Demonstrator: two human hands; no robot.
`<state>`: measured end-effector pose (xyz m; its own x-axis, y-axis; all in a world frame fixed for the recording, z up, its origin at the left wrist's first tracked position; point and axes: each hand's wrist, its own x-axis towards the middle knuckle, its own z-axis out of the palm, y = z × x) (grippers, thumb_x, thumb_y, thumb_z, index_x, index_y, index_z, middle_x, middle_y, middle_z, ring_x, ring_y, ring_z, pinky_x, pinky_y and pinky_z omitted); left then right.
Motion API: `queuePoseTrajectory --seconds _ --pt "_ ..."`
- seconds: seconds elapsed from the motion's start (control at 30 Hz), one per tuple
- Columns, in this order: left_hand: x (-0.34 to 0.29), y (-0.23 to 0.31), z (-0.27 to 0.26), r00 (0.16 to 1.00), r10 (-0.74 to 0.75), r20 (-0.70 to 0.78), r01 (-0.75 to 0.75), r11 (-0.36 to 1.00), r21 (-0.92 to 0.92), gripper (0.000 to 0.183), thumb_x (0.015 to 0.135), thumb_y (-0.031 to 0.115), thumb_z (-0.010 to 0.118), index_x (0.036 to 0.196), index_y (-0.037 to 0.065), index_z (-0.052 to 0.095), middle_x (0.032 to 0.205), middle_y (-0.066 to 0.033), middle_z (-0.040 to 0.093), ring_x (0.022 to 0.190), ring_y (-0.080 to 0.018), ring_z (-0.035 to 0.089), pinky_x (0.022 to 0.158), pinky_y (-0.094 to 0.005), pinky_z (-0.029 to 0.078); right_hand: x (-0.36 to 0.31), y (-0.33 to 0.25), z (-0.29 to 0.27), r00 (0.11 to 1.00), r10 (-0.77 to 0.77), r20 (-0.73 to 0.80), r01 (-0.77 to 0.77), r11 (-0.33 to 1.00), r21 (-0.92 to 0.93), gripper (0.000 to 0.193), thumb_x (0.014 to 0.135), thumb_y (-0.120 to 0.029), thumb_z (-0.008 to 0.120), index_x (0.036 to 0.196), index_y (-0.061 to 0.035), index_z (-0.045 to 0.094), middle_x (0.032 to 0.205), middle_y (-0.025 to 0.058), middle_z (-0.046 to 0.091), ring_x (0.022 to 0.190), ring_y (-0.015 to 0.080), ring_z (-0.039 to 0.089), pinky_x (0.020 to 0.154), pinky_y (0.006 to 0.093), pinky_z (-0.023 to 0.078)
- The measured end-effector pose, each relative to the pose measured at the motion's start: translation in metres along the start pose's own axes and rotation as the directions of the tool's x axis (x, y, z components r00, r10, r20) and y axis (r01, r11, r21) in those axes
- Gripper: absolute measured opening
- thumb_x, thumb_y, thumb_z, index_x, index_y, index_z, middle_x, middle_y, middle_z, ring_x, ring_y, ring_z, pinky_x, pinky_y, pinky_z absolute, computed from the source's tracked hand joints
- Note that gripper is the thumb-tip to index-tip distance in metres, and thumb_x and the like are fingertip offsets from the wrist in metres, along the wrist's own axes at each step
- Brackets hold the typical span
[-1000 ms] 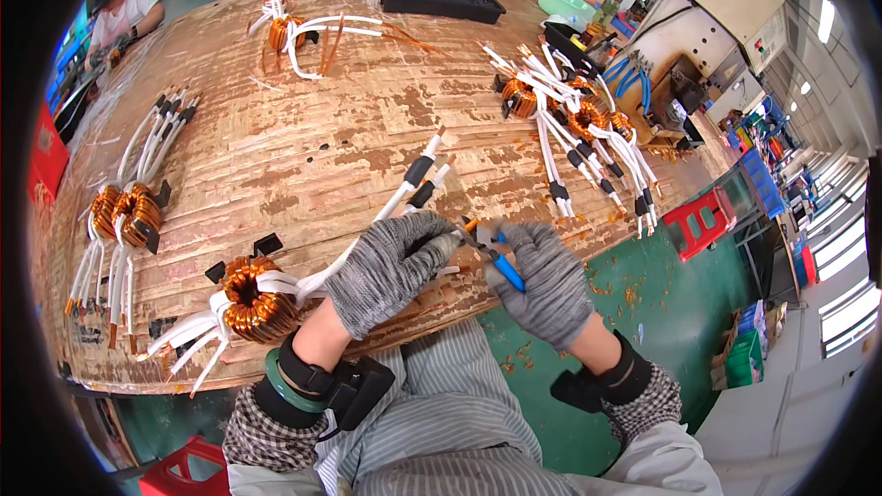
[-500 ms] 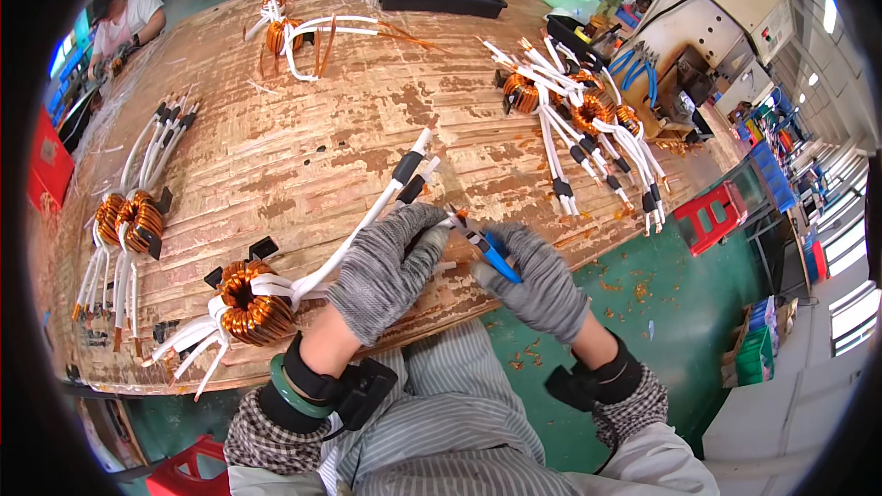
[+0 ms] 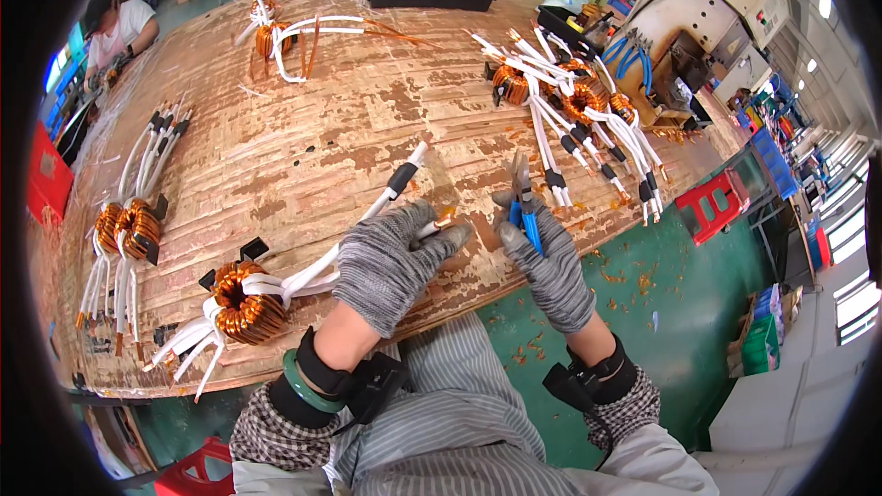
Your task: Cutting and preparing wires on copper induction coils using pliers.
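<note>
My gloved left hand [image 3: 390, 262] is closed around white insulated leads [image 3: 312, 276] of a copper-wound ring coil [image 3: 246, 305] lying at the near left of the table. One lead's bare copper end [image 3: 447, 219] sticks out by the thumb. Another lead with a black sleeve [image 3: 401, 178] runs out past the far side of the hand. In my gloved right hand [image 3: 553, 266] are blue-handled pliers [image 3: 524, 202], jaws pointing away from me. The jaws stand apart from the copper end. Whether any lead lies inside the left palm is hidden.
Coils with white leads lie at the left [image 3: 129, 230], the far left [image 3: 271, 37] and in a heap at the right [image 3: 579, 101]. Beyond are a black tray [image 3: 430, 0] and a machine [image 3: 707, 28]. A person [image 3: 119, 32] works at the far left. A red stool [image 3: 715, 207] stands right of the table edge.
The pliers have come away from the lead's end and turned from pointing left to pointing away from me. My right hand has shifted right. The bare copper end now shows by my left thumb.
</note>
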<state>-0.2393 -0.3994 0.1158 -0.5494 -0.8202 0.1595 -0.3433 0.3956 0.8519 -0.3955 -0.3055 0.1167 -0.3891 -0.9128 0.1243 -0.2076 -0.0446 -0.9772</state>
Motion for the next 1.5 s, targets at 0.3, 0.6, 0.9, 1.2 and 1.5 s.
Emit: queuePoseTrajectory --seconds 0.3,0.6,0.9,1.2,1.5 --pt "-0.002 -0.014 -0.007 0.994 0.075 0.083 -0.054 0.972 -0.229 0.029 0.081 0.016 0.062 0.103 -0.003 0.056 0.076 -0.0021 0.055 0.067 -0.0092 0.05 0.064 -0.0236 0.044 0.004 0.021 -0.015 0.991 -0.017 0.13 0.046 0.974 -0.222 0.042 0.082 -0.028 0.059 0.113 -0.0005 0.049 0.095 0.0111 0.052 0.086 0.0194 0.053 0.079 0.0309 0.043" --pt "-0.002 -0.013 0.003 1.0 -0.016 -0.007 0.012 0.934 -0.358 0.025 0.087 0.014 0.055 0.106 -0.001 0.056 0.078 -0.0042 0.057 0.067 -0.0093 0.053 0.06 -0.0228 0.046 0.008 0.035 -0.016 0.989 -0.105 0.102 0.133 0.936 -0.325 0.046 0.081 -0.033 0.059 0.111 0.001 0.049 0.097 0.0161 0.052 0.09 0.0275 0.054 0.08 0.0355 0.043" --pt "0.001 -0.001 -0.001 0.987 -0.157 0.018 0.142 0.832 -0.537 0.029 0.091 0.028 0.049 0.095 0.001 0.058 0.07 0.0 0.055 0.065 -0.0046 0.054 0.051 -0.0188 0.042 0.007 0.037 -0.016 0.99 -0.103 0.092 0.128 0.939 -0.321 0.046 0.081 -0.032 0.06 0.111 0.0013 0.049 0.097 0.0161 0.053 0.09 0.0275 0.054 0.081 0.0359 0.043" --pt "-0.015 0.011 -0.025 0.961 0.273 -0.041 -0.276 0.956 -0.096 0.028 0.085 0.023 0.054 0.103 0.002 0.058 0.092 -0.0098 0.061 0.076 -0.0156 0.059 0.069 -0.0259 0.047 0.012 0.032 -0.024 0.998 -0.042 0.056 0.05 0.989 -0.142 0.041 0.082 -0.027 0.059 0.112 -0.001 0.05 0.09 0.0088 0.054 0.083 0.0174 0.052 0.077 0.0297 0.043" --pt "-0.035 -0.026 0.009 0.867 0.349 0.355 -0.498 0.598 0.628 0.04 0.074 0.015 0.057 0.112 0.001 0.051 0.112 -0.0148 0.053 0.105 -0.0289 0.05 0.087 -0.0369 0.042 0.02 0.033 -0.028 0.998 0.066 0.021 -0.067 0.998 0.021 0.032 0.085 -0.023 0.056 0.11 -0.0049 0.052 0.082 -0.0002 0.05 0.072 0.0079 0.046 0.07 0.0231 0.041"
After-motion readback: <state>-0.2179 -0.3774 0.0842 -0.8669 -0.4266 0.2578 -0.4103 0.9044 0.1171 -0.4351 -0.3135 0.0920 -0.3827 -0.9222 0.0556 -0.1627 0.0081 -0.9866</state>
